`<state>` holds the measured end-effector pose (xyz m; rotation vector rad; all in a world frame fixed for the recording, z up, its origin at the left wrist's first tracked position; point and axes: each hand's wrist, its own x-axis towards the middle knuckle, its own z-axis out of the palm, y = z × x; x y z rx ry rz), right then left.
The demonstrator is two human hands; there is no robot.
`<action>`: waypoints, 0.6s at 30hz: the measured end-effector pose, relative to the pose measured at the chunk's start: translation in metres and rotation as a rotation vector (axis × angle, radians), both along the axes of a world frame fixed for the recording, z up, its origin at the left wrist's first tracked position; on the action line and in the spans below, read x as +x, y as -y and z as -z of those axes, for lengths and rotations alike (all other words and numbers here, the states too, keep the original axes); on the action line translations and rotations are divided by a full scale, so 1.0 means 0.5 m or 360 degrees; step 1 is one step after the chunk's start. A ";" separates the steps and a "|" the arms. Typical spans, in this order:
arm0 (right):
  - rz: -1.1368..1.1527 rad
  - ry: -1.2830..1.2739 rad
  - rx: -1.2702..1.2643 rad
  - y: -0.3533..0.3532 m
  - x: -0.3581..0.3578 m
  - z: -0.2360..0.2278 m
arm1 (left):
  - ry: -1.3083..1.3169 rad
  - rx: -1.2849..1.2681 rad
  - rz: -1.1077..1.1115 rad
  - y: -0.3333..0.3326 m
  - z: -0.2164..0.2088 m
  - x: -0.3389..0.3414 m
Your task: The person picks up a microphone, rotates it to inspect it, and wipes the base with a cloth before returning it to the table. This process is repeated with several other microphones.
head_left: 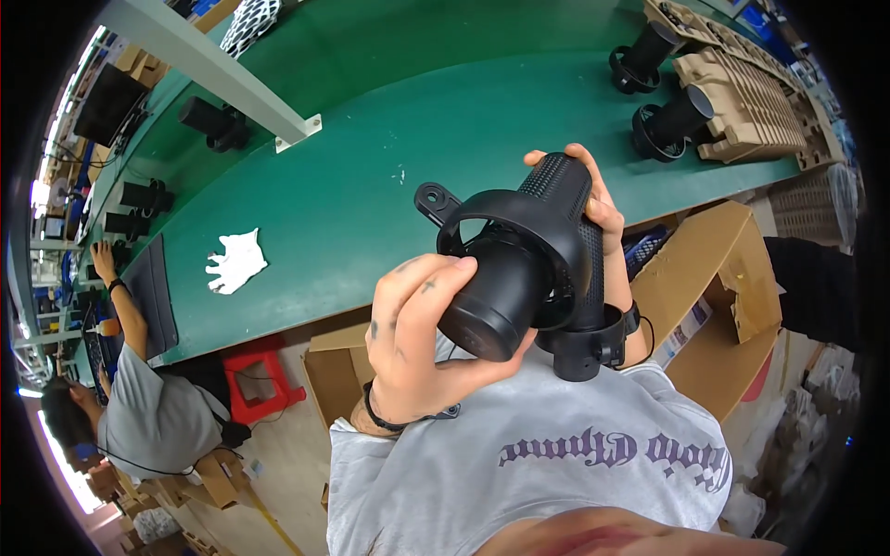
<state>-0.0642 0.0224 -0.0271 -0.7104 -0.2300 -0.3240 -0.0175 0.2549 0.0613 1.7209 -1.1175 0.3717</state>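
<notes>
In front of my chest I hold what look like two black microphones, overlapping each other. The upper microphone point(498, 306) has a smooth rounded end, a perforated far part and a wide ring with a slotted bracket tab point(433, 198). My left hand point(408, 338) curls its fingers and thumb around the smooth end. Under and beside it lies the second microphone point(593, 269), perforated, with a collar at its near end. My right hand point(601, 199) wraps the perforated far part from the right, its palm mostly hidden. Whether the two pieces are joined I cannot tell.
A white glove point(238, 262) lies on the green table point(343, 222). Similar black microphones point(677, 120) stand at the far right beside cardboard trays point(746, 107). A metal post point(213, 69) rises at the left. Open cardboard boxes point(691, 296) flank me; a co-worker point(158, 408) sits left.
</notes>
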 end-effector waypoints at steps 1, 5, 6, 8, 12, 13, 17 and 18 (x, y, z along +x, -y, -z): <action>0.0002 -0.0006 0.0007 -0.004 -0.001 -0.002 | 0.0040 0.0006 -0.0003 -0.001 -0.004 -0.002; 0.0070 -0.0033 -0.0001 -0.017 0.004 -0.010 | 0.0140 -0.0025 0.0026 0.000 0.001 -0.002; 0.0069 -0.0008 -0.0037 -0.016 0.006 -0.011 | 0.0170 -0.0037 0.0037 0.000 0.002 -0.004; 0.0077 -0.0018 -0.0034 -0.019 0.007 -0.019 | 0.0180 -0.0034 0.0084 -0.002 -0.002 -0.008; 0.0072 0.0018 -0.0002 -0.018 0.006 -0.017 | 0.0279 0.0049 0.0192 -0.011 -0.007 -0.012; 0.0074 0.0013 0.0001 -0.017 0.007 -0.016 | 0.0316 0.0042 0.0174 -0.009 -0.007 -0.012; 0.0012 0.0101 0.0057 -0.018 0.013 -0.016 | 0.0508 -0.0109 0.0139 0.007 0.006 -0.017; 0.0004 0.0128 0.0099 -0.020 0.014 -0.016 | 0.0505 -0.0108 0.0143 0.005 0.000 -0.017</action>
